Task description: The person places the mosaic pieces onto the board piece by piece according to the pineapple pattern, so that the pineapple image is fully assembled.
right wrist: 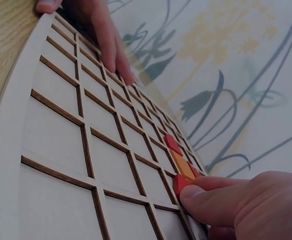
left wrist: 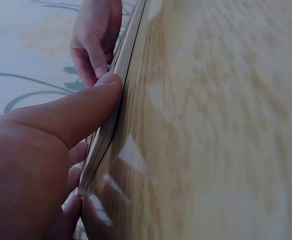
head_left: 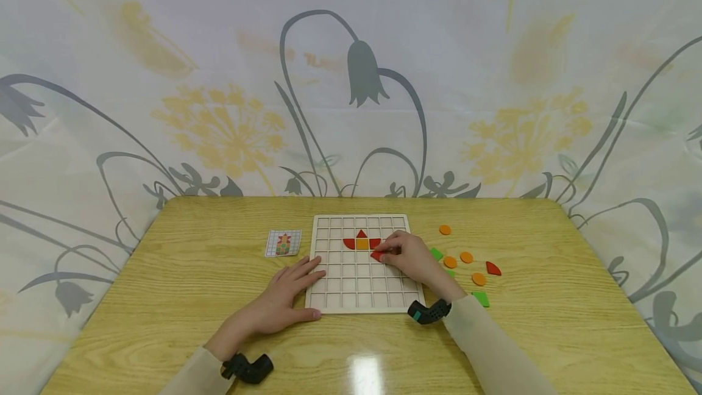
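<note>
A white wooden grid board lies on the yellow wood table. In its upper rows sit a red triangle, an orange square and red quarter pieces beside it. My right hand pinches a red piece over a cell just below them; the right wrist view shows the red piece at my fingertips. My left hand lies flat on the board's left edge, fingers straight, with the thumb pressed to the board's rim.
A small pattern card lies left of the board. Loose orange discs, green pieces and a red quarter piece are scattered to the board's right. A flowered cloth hangs behind the table.
</note>
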Demonstrator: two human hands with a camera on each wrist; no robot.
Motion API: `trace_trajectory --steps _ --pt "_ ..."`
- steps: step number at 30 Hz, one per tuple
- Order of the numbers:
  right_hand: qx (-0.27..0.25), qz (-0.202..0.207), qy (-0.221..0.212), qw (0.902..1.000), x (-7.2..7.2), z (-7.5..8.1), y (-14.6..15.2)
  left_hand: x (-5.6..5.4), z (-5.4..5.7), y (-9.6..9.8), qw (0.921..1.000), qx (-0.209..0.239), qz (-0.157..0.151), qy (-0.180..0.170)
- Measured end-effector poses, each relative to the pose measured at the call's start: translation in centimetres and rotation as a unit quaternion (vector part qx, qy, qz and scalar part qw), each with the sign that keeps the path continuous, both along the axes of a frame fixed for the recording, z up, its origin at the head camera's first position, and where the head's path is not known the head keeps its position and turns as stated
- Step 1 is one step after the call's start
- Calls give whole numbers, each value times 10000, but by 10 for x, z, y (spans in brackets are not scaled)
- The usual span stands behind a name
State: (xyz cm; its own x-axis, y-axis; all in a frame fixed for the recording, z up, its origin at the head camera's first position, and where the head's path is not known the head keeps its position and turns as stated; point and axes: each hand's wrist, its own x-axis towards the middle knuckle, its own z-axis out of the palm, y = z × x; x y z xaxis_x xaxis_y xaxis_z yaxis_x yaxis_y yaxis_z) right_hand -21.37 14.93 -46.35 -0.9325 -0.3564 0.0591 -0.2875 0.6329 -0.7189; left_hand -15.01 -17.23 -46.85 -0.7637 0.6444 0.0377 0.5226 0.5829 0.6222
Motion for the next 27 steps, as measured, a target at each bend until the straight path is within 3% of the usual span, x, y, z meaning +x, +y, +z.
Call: trace_trajectory --steps 11,17,27 --pt "92 76 46 9999 0 0 -1 1 1 -1 10000 -11 36 -91" --pt "-134 -268 -122 9995 0 0 -2 0 0 -1 10000 -47 47 -33" --pt "160 -238 -12 9996 1 1 -6 0 -1 0 10000 -48 49 4"
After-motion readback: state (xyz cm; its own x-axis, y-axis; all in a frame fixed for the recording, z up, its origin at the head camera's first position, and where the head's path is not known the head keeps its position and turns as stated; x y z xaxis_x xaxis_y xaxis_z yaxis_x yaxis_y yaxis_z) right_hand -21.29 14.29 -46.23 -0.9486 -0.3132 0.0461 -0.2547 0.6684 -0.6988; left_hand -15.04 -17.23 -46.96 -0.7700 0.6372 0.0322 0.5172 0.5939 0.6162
